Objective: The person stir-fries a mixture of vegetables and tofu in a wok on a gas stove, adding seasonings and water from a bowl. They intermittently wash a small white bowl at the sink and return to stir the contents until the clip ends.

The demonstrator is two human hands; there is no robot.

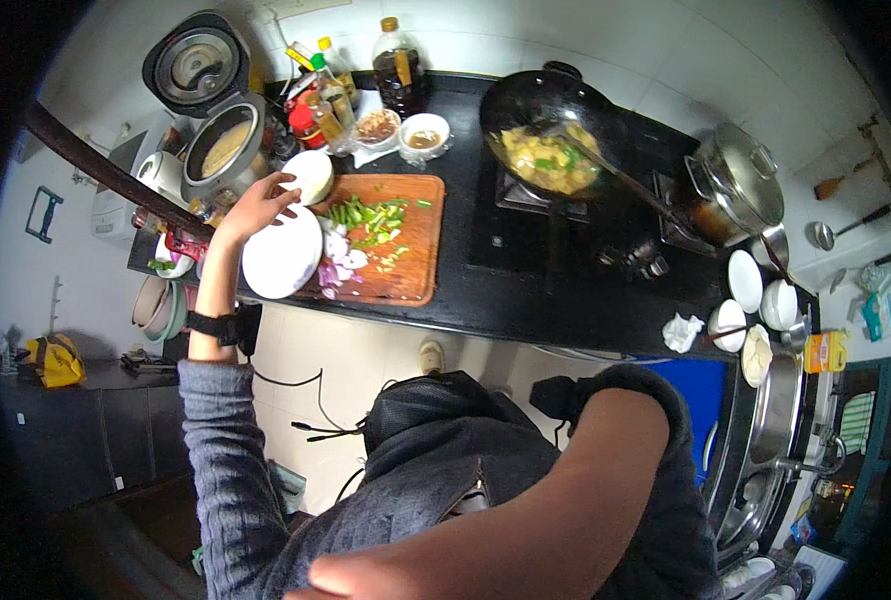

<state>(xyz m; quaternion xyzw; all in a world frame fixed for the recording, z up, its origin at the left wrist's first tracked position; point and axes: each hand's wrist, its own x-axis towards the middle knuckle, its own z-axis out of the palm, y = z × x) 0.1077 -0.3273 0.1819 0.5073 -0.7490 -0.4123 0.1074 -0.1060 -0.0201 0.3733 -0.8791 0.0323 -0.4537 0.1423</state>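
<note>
My left hand (265, 202) reaches over a white plate (282, 251) with fingers spread, close beside a white bowl (309, 178); whether a fingertip touches the bowl I cannot tell. Right of the plate, a wooden cutting board (421, 247) bears chopped green peppers (370, 219) and cut purple onion (339, 262). My right hand (348, 576) is near the bottom edge, in front of my body, partly cut off; its fingers are mostly hidden. A black wok (516, 97) on the stove holds yellow and green food (550, 161), with a long-handled spatula (625, 176) resting in it.
A rice cooker (224, 142) stands with its lid up behind my left hand. Seasoning bottles (329, 97) and small bowls (424, 137) stand behind the board. A lidded steel pot (738, 184) is at the right, near several white dishes (745, 281) and a sink (775, 420).
</note>
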